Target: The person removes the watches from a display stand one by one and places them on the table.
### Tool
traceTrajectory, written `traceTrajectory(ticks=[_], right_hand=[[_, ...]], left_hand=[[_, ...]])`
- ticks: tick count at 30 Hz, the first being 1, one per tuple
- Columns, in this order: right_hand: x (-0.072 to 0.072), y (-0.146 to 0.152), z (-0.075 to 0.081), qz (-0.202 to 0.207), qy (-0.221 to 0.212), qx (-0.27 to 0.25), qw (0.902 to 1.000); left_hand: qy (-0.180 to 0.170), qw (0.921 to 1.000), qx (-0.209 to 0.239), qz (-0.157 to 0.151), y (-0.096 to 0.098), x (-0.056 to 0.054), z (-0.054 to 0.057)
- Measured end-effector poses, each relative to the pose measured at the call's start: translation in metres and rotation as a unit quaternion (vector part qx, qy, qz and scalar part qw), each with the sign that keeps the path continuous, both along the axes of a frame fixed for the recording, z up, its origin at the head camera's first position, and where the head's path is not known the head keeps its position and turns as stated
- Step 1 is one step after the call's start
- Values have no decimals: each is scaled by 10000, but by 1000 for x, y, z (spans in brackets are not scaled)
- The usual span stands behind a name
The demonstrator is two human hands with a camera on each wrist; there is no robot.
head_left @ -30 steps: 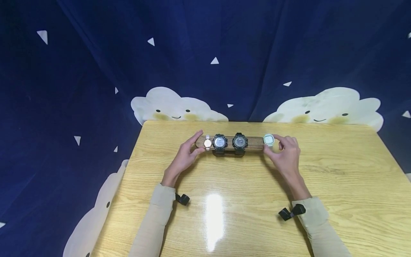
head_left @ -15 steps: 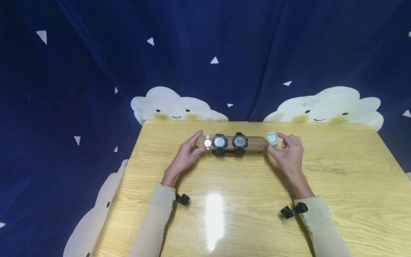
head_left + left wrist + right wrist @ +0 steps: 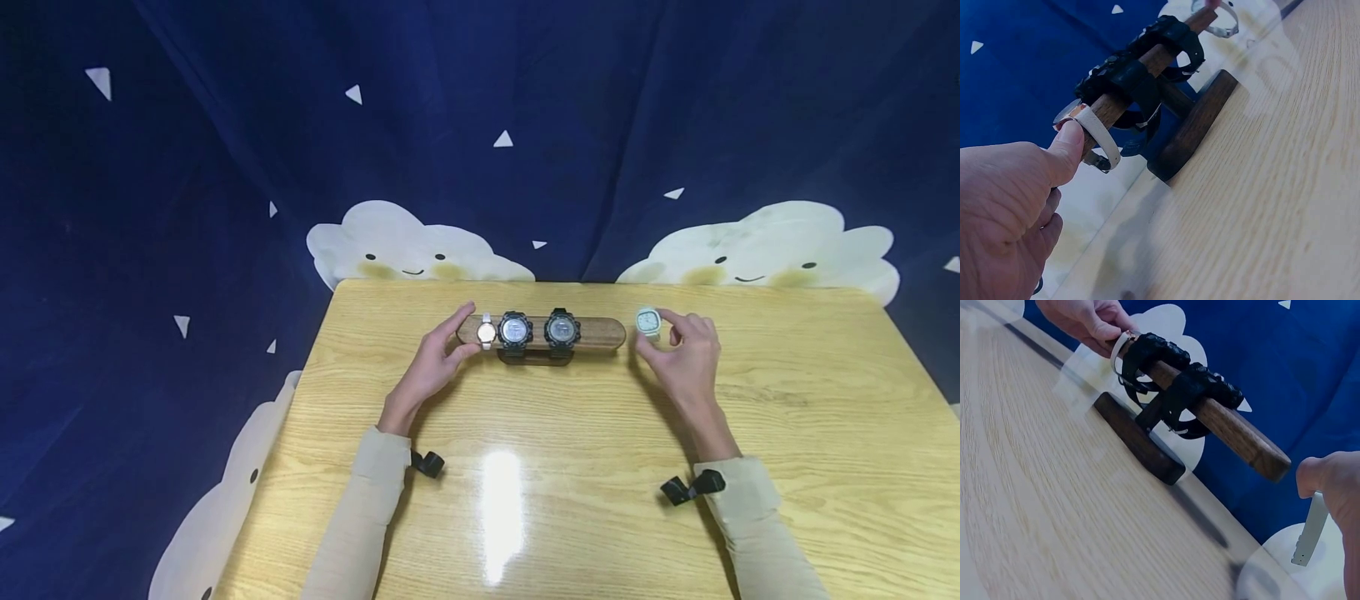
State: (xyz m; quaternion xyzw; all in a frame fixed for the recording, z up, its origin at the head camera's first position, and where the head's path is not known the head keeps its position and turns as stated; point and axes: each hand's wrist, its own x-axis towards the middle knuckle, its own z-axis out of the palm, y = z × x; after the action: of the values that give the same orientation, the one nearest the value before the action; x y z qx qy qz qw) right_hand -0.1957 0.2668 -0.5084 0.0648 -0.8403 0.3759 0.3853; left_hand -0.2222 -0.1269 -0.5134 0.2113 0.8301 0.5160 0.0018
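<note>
A wooden watch stand (image 3: 602,333), with a horizontal bar on a low base, stands toward the back of the table. My left hand (image 3: 431,363) grips the bar's left end between thumb and fingers, the thumb (image 3: 1070,141) right by the small white-strapped watch (image 3: 486,333). To the right of it on the bar are two chunky black watches, one (image 3: 514,331) beside the other (image 3: 562,330). Just off the bar's right end, my right hand (image 3: 686,360) pinches a pale mint watch (image 3: 648,322) between thumb and fingers. Its strap (image 3: 1311,531) hangs below the thumb in the right wrist view.
The light wood table (image 3: 570,500) ends at the back against a dark blue curtain (image 3: 480,100) with white triangles and cloud shapes. The stand's dark base (image 3: 1138,437) rests on the tabletop beneath the bar.
My right hand has moved right with the mint watch, from overlapping the bar's right end to apart from it. My left hand and the stand have stayed in place.
</note>
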Motion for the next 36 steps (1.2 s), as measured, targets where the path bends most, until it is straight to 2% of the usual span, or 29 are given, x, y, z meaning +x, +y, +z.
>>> traceTrajectory(ticks=[10,20,36], right_hand=[[-1,7,-5,-323,-434,338,9980],[-3,14,-11,-604,-547,481,9955],[-2,14,-18,-776,-830,812,9902]], left_hand=[[-8,10000,-13,0,1,0,1],[-16,10000,-11,15,1,0,1],[-11,10000,16,-24,0,1,0]])
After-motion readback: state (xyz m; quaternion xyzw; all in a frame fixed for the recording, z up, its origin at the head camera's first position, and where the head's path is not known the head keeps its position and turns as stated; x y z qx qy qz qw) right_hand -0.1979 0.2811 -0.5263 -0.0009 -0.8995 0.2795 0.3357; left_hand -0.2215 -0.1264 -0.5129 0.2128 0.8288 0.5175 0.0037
